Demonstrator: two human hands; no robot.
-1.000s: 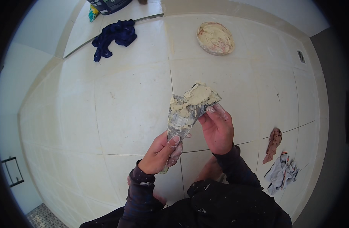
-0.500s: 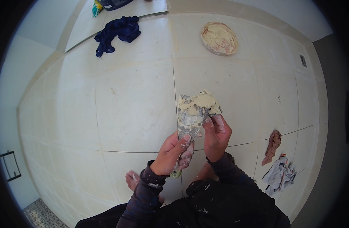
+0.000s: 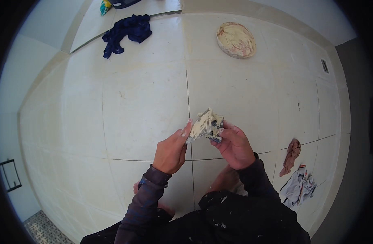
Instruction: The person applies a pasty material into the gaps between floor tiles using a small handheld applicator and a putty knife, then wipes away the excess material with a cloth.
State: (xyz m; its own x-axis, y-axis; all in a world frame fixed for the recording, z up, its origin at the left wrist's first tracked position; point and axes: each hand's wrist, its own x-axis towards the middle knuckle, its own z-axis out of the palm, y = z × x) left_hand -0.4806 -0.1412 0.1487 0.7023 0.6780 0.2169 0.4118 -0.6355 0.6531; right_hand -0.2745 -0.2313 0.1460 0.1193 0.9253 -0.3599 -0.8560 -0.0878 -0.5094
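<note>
One crumpled dark blue cloth [image 3: 127, 33] sits upper left of the frame, probably dumped there to stay clear of the hands. Mid-frame, the left hand [image 3: 169, 151] is curled around a flat grey metal spatula [image 3: 199, 129] smeared with cream paste [image 3: 204, 122], thumb up by the blade, I'd guess for steadiness; the handle's hidden. Its blade overlaps a second, dark flat scraper [image 3: 218, 123], also caked; can't tell if they're touching. The right hand [image 3: 236, 148] has that one pinched between thumb and fingers, likely to dodge the gunk. Upper right of centre, there's a round paste-filled bowl [image 3: 236, 55], probably kept handy. Far right, a brown rag [image 3: 291, 157] and a grey-white crumpled cloth [image 3: 298, 187] look parked out of the way.
</note>
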